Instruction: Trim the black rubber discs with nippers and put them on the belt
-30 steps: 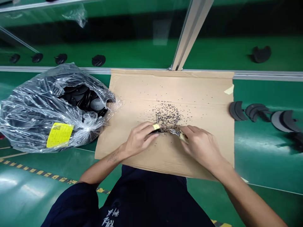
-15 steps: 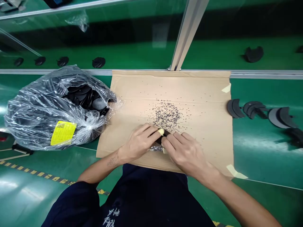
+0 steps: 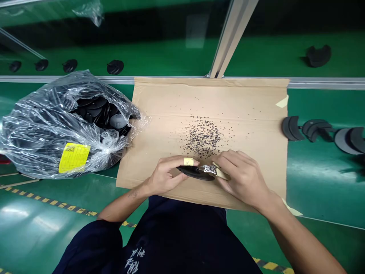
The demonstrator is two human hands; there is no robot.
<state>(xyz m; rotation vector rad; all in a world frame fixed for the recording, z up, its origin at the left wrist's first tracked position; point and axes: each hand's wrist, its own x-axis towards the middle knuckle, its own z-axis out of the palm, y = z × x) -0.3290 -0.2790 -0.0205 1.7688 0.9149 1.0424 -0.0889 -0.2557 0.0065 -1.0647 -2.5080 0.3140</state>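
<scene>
Between finger and thumb, my left hand (image 3: pixel 168 173) pinches a curved black plastic part (image 3: pixel 196 173) by its left end. Yellow tape wraps one of its fingers. My right hand (image 3: pixel 239 175) is closed around the pale yellow handles of small metal cutting pliers (image 3: pixel 209 168). The pliers' jaws lie at the part's upper edge, touching or very close to it. Both hands are over a brown cardboard sheet (image 3: pixel 159 133). Just beyond them lies a scatter of tiny black scraps (image 3: pixel 203 137).
At left stands a clear plastic bag (image 3: pixel 42 125) full of black parts, with a yellow label (image 3: pixel 74 157). Several black curved parts (image 3: pixel 316 129) lie on the green table at right. More parts (image 3: pixel 115 67) sit behind the metal rail, and an upright post (image 3: pixel 234 38) rises there.
My hands have moved apart and the black part now shows between them, turned lengthwise. The pliers have come into clear view in my right hand. The whole view has shifted slightly.
</scene>
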